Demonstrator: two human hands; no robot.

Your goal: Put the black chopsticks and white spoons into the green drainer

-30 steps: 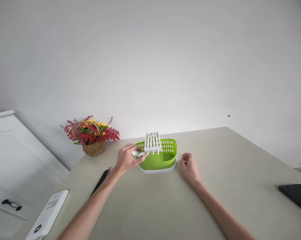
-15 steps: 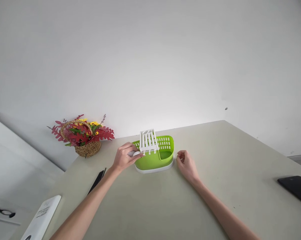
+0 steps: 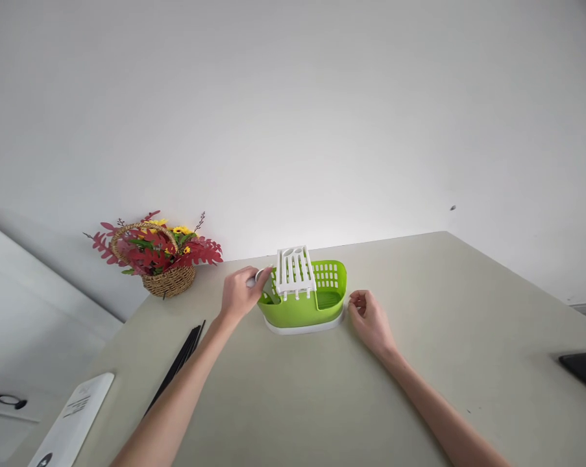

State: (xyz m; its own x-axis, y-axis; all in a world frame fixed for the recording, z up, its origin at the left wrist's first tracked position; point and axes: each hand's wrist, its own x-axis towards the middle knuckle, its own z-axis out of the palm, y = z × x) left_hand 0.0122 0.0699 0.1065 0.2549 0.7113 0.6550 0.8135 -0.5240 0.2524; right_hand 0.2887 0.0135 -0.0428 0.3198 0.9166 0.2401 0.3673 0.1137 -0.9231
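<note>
A green basket (image 3: 293, 314) with a white base stands on the table. A slotted white rack (image 3: 296, 271) sits across its top. At the basket's left end, my left hand (image 3: 240, 293) pinches a pale utensil (image 3: 272, 293) with a rounded whitish end by my fingers. Its greyish lower part reaches down into the basket's left opening; its exact kind is unclear. Beside the basket's right end, my right hand (image 3: 369, 319) rests on the table, fingers curled in, with nothing visible in them.
Several black chopsticks (image 3: 178, 360) lie left of my left forearm. A white board-like object (image 3: 73, 418) is at the lower left. A wicker basket of flowers (image 3: 169, 282) stands by the wall. A black phone-like object (image 3: 585, 371) lies at the right.
My left hand has risen slightly, bringing the utensil from the basket's front to its left opening. The view has shifted a little. My right hand stays beside the basket.
</note>
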